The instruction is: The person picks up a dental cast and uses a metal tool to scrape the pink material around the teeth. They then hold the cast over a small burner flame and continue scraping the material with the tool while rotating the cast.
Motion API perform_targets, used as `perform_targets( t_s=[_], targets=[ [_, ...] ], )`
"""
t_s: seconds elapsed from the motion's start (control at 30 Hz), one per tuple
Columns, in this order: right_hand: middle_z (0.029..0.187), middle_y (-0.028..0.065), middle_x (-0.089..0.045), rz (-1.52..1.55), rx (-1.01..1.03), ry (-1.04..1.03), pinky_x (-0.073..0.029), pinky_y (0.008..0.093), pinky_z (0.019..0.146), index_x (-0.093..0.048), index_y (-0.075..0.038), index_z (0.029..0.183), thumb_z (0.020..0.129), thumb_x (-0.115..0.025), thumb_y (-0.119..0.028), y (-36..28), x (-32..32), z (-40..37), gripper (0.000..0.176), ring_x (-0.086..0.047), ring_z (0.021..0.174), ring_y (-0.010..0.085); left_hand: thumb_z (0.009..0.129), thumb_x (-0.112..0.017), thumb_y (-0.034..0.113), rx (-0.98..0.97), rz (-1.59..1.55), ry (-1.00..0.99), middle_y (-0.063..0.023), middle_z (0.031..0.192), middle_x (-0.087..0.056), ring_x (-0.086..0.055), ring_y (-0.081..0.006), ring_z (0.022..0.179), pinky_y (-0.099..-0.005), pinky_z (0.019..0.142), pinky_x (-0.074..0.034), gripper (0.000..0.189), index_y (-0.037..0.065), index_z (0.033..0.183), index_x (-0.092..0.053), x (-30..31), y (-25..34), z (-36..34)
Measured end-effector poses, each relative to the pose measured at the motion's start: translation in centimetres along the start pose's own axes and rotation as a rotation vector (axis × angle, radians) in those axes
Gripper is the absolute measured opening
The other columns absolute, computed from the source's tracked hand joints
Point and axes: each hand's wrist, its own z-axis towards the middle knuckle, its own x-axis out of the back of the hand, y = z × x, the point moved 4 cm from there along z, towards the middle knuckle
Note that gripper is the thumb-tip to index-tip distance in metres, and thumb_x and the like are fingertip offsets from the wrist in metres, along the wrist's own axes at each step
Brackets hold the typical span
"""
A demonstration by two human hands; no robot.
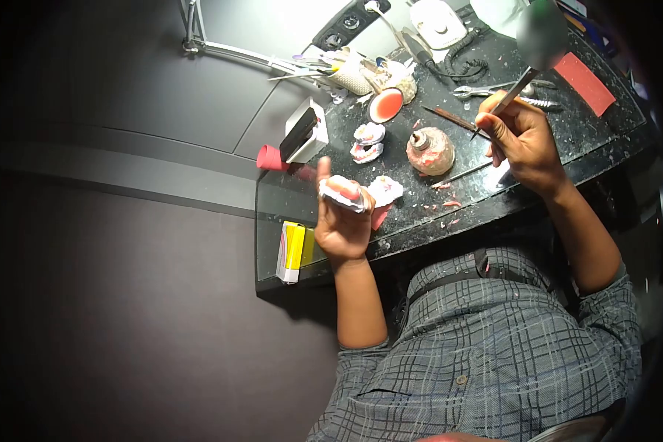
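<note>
My left hand [344,230] is palm up around a white plaster dental cast [341,197] with pink wax [344,186] on top. My right hand [524,141] pinches a slim metal hand tool [514,92], its tip pointing down and left above the bench. Beyond that tip lies a brown-handled, pointed instrument [449,116], partly hidden by the hand. A round glass burner [431,153] smeared with pink wax stands between my hands. Beside my left fingers sits another white cast piece [385,191], and behind it is a pair of casts [368,143].
Pink wax scraps litter the dark bench [479,180]. Around it are a tool cup [353,77], a round red-faced item [386,105], pliers [486,90], a pink wax sheet [584,83], a yellow-and-white box [292,252] and a pink roll [269,157]. A dark blurred shape [542,35] hangs upper right.
</note>
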Motion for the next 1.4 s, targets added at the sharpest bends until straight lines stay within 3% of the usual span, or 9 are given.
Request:
perform_targets(
  t_s=[0.03, 0.1, 0.27, 0.5, 0.7, 0.77, 0.8, 0.9, 1.4],
  targets=[
    [0.084, 0.0004, -0.059, -0.009, 0.005, -0.015, -0.047, 0.0201, 0.047, -0.061, -0.002, 0.099, 0.101, -0.065, -0.025, 0.1, 0.0, 0.0, 0.023, -0.054, 0.054, 0.0044, 0.095, -0.062, 0.024, 0.041, 0.057, -0.087, -0.0142, 0.094, -0.059, -0.052, -0.0239, 0.071, -0.0374, 0.068, -0.041, 0.073, -0.002, 0.154, -0.028, -0.1, 0.1, 0.8],
    [0.083, 0.0020, -0.065, -0.011, 0.002, -0.014, -0.046, 0.0188, 0.049, -0.064, 0.000, 0.105, 0.101, -0.065, -0.020, 0.2, 0.1, -0.1, 0.020, -0.055, 0.057, 0.0044, 0.090, -0.056, 0.020, 0.138, 0.145, 0.055, -0.0143, 0.081, -0.058, -0.050, -0.0232, 0.058, -0.0370, 0.056, -0.041, 0.066, -0.009, 0.146, -0.035, 1.4, 0.8, 1.8],
    [0.081, 0.0024, -0.064, -0.046, -0.019, -0.048, -0.047, 0.0201, 0.048, -0.065, -0.001, 0.103, 0.101, -0.064, -0.019, 0.5, 0.2, 0.0, 0.018, -0.056, 0.056, 0.0049, 0.078, -0.041, 0.012, 0.233, 0.466, 0.018, -0.0184, 0.076, -0.063, -0.057, -0.0220, 0.045, -0.0338, 0.045, -0.051, 0.038, -0.012, 0.100, -0.059, 2.8, 2.3, 5.1],
    [0.076, -0.0005, -0.060, -0.087, -0.035, -0.068, -0.047, 0.0204, 0.049, -0.065, -0.003, 0.103, 0.101, -0.065, -0.019, 0.7, 0.1, 0.0, 0.016, -0.055, 0.055, 0.0052, 0.077, -0.041, 0.010, 0.605, 0.758, -0.251, -0.0156, 0.052, -0.052, -0.047, -0.0190, 0.036, -0.0338, 0.040, -0.042, 0.039, -0.015, 0.100, -0.060, 2.1, 2.7, 8.1],
    [0.070, -0.0014, -0.058, -0.151, -0.006, -0.070, -0.048, 0.0220, 0.050, -0.065, -0.002, 0.100, 0.099, -0.068, -0.020, 0.6, -0.2, -0.1, 0.018, -0.054, 0.054, 0.0048, 0.075, -0.043, 0.008, 0.734, 0.635, -0.284, -0.0171, 0.059, -0.057, -0.044, -0.0165, 0.036, -0.0316, 0.040, -0.039, 0.042, -0.019, 0.100, -0.063, 6.1, 3.2, 9.2],
    [0.070, -0.0007, -0.059, -0.169, 0.004, -0.063, -0.049, 0.0226, 0.051, -0.065, -0.001, 0.100, 0.099, -0.068, -0.021, 0.4, -0.4, -0.2, 0.020, -0.054, 0.054, 0.0052, 0.074, -0.045, 0.010, 0.732, 0.694, -0.340, -0.0229, 0.076, -0.067, -0.057, -0.0215, 0.050, -0.0326, 0.053, -0.049, 0.043, -0.019, 0.098, -0.065, 7.1, 3.7, 9.2],
    [0.070, -0.0007, -0.059, -0.178, 0.006, -0.077, -0.049, 0.0226, 0.051, -0.065, -0.001, 0.100, 0.099, -0.068, -0.021, 0.4, -0.5, -0.2, 0.020, -0.054, 0.054, 0.0052, 0.072, -0.046, 0.013, 0.586, 0.875, -0.391, -0.0253, 0.094, -0.072, -0.066, -0.0267, 0.074, -0.0322, 0.077, -0.053, 0.044, -0.017, 0.095, -0.069, 7.1, 3.8, 9.4],
    [0.072, 0.0001, -0.059, -0.179, 0.018, -0.074, -0.050, 0.0229, 0.051, -0.065, -0.001, 0.099, 0.099, -0.068, -0.022, 0.6, -0.6, -0.2, 0.021, -0.055, 0.055, 0.0057, 0.071, -0.047, 0.015, 0.556, 0.871, -0.438, -0.0251, 0.101, -0.073, -0.067, -0.0298, 0.090, -0.0313, 0.092, -0.049, 0.045, -0.015, 0.093, -0.071, 7.4, 4.2, 8.8],
    [0.073, 0.0016, -0.061, -0.311, 0.046, -0.083, -0.050, 0.0233, 0.049, -0.065, 0.002, 0.099, 0.101, -0.065, -0.017, 1.1, -0.8, 0.0, 0.019, -0.056, 0.053, 0.0061, 0.069, -0.051, 0.017, 0.450, 0.821, -0.638, -0.0300, 0.105, -0.072, -0.068, -0.0385, 0.098, -0.0416, 0.095, -0.052, 0.042, -0.013, 0.089, -0.074, 8.2, 4.8, 8.4]
  ],
)
